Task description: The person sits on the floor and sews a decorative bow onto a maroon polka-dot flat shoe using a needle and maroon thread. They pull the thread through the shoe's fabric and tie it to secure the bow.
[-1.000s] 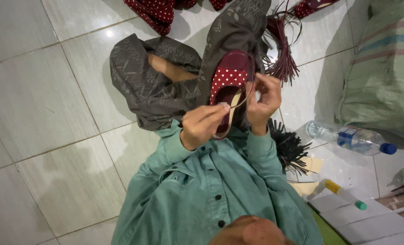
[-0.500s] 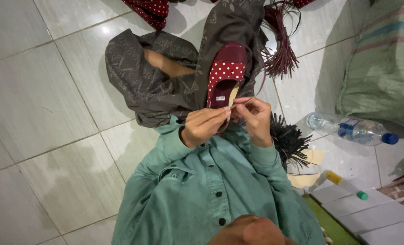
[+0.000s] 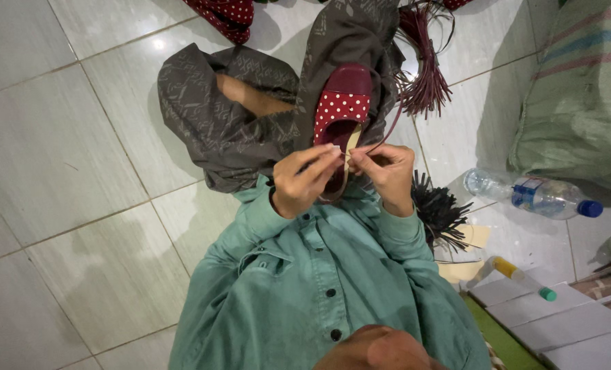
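Note:
A dark red shoe (image 3: 341, 103) with a white-dotted band lies on my lap, toe pointing away, resting on my grey patterned trousers (image 3: 226, 123). My left hand (image 3: 304, 179) pinches the shoe's near rim and a pale strip at its opening. Close beside it, my right hand (image 3: 388, 175) pinches a thin maroon cord (image 3: 390, 130) that curves up along the shoe's right side. The fingertips of both hands almost meet over the shoe's opening.
A bundle of maroon cords (image 3: 425, 75) lies beyond the shoe, black strips (image 3: 439, 209) by my right arm. A plastic bottle (image 3: 532, 195) with a blue cap, a glue tube (image 3: 521, 277), grey flat pieces (image 3: 552, 322), a striped sack (image 3: 583, 96) and another dotted shoe (image 3: 226, 14) lie on the white tile floor.
My right hand has dropped from beside the shoe's heel and come in next to the left hand. Both hands now pinch at the shoe's near rim.

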